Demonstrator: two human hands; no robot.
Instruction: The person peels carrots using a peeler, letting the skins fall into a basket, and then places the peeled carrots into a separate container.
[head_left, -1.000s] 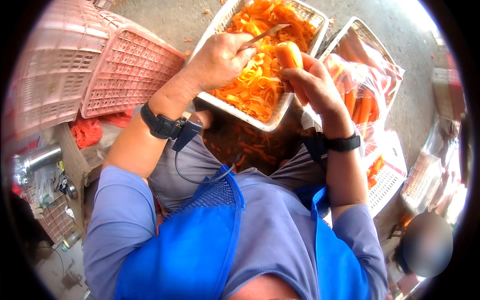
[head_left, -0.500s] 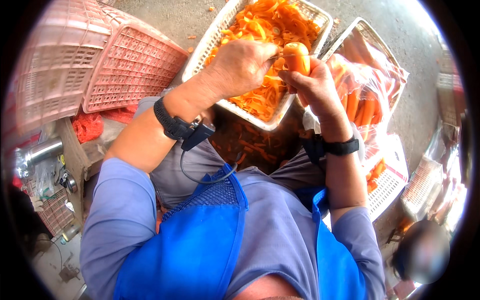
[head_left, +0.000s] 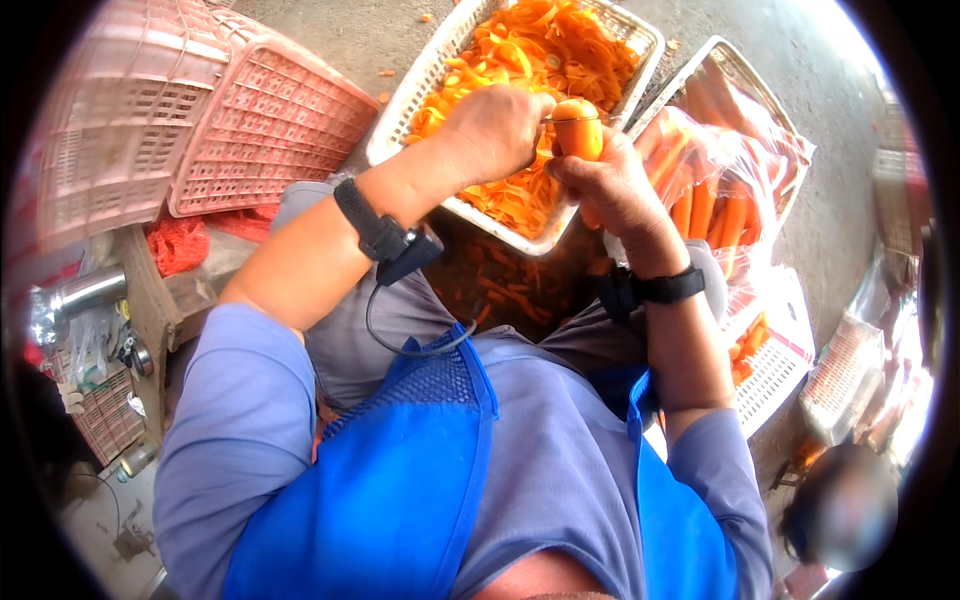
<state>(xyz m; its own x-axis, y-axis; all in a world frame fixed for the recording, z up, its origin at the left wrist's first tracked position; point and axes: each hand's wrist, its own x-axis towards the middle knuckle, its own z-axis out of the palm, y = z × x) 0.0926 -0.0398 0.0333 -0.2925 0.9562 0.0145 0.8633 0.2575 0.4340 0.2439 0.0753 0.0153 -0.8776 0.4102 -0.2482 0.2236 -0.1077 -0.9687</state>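
At the left rim, stacked pink crates [head_left: 200,130] bend and blur, their far ends cut off. The left hand [head_left: 495,130] is curled in a fist over a white basket [head_left: 420,110] of orange carrot shavings [head_left: 540,60]; only a thin blade [head_left: 570,119] pokes out of it, the handle buried in the fist. The blade meets the carrot [head_left: 578,135], a stubby orange piece with its tip showing. The right hand [head_left: 612,190] wraps the carrot's lower part, hiding it. Further right, a bag of whole carrots [head_left: 715,180] glares in its basket.
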